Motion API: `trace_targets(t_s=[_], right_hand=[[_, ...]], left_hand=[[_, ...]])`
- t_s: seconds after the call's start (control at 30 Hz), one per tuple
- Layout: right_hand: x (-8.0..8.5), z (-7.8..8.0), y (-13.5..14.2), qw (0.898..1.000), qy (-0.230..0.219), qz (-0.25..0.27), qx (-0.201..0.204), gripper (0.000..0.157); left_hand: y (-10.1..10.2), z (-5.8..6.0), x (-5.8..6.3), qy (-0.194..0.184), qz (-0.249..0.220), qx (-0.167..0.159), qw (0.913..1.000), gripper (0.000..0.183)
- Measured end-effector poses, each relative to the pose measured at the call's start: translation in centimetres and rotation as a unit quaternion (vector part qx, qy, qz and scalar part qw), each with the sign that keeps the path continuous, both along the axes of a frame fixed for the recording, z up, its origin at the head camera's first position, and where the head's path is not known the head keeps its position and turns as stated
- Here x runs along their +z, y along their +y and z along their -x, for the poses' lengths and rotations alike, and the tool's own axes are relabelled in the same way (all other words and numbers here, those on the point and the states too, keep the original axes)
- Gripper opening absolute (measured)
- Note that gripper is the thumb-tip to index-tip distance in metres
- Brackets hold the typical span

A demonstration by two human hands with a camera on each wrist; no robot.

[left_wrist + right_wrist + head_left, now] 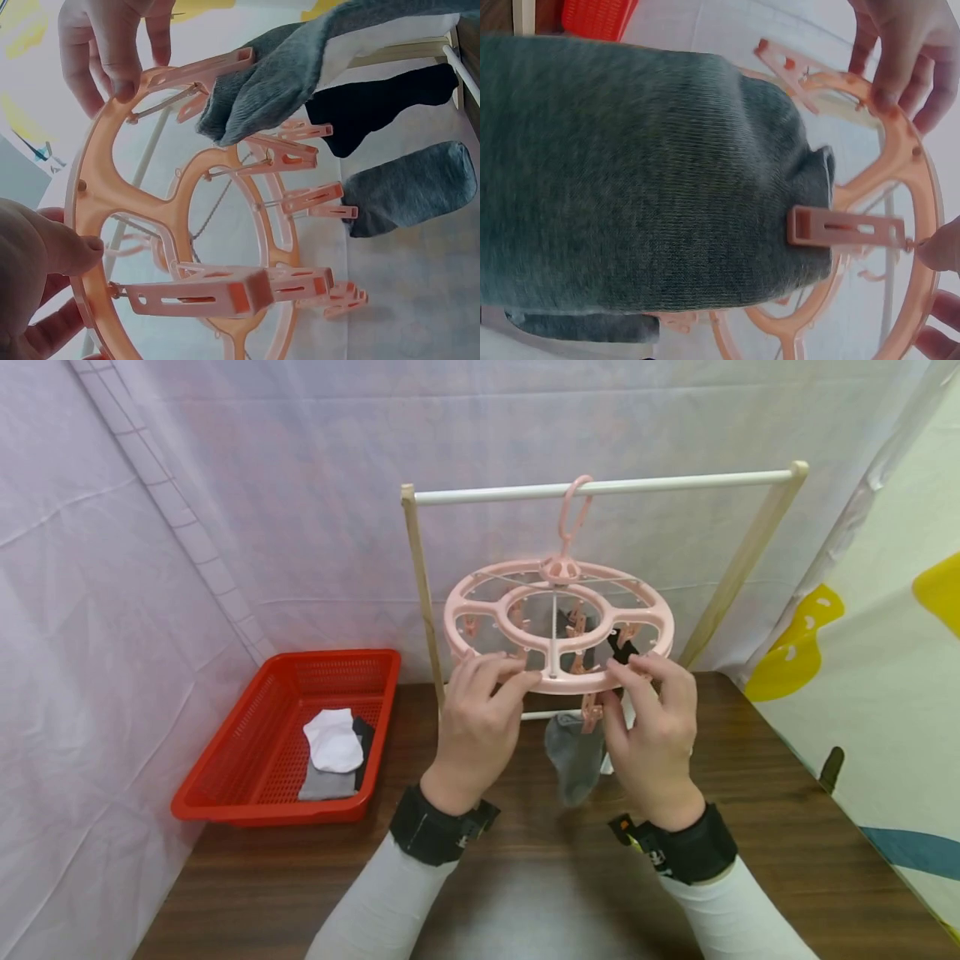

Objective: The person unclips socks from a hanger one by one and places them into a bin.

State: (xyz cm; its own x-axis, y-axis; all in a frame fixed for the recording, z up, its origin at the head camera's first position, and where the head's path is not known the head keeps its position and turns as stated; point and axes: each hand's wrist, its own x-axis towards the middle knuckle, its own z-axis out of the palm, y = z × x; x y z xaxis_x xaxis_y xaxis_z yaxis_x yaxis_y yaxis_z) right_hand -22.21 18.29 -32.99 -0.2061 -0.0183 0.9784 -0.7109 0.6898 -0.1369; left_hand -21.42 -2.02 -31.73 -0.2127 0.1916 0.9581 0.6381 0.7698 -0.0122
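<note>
A pink round clip hanger (558,683) hangs by its hook from a white rod. At the front left of its rim, my left hand (478,720) pinches the ring between thumb and fingers. My right hand (654,731) grips the rim at the front right, its thumb beside a clip's joint in the right wrist view. A pink clip (847,227) there holds a grey sock (645,172), which hangs below the rim between my hands. Farther back, clips hold a black sock (382,105) and another grey sock (412,191). Something white, partly hidden, hangs behind my right hand.
The rod (675,483) is part of a stand with wooden posts (423,585) at the table's back. To the left, a red basket (225,810) contains a white sock (332,741) with grey and black cloth items. White fabric walls enclose the brown table (810,852).
</note>
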Motion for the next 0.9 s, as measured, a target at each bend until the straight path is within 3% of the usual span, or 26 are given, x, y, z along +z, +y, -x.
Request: trace_targets(t_s=[0.9], right_hand=[[-1.0, 4.0, 3.9, 0.998, -0.054, 0.033, -0.029, 0.027]], left_hand=[[-0.4, 0.2, 0.0, -0.003, 0.006, -0.015, 0.9999, 0.018]])
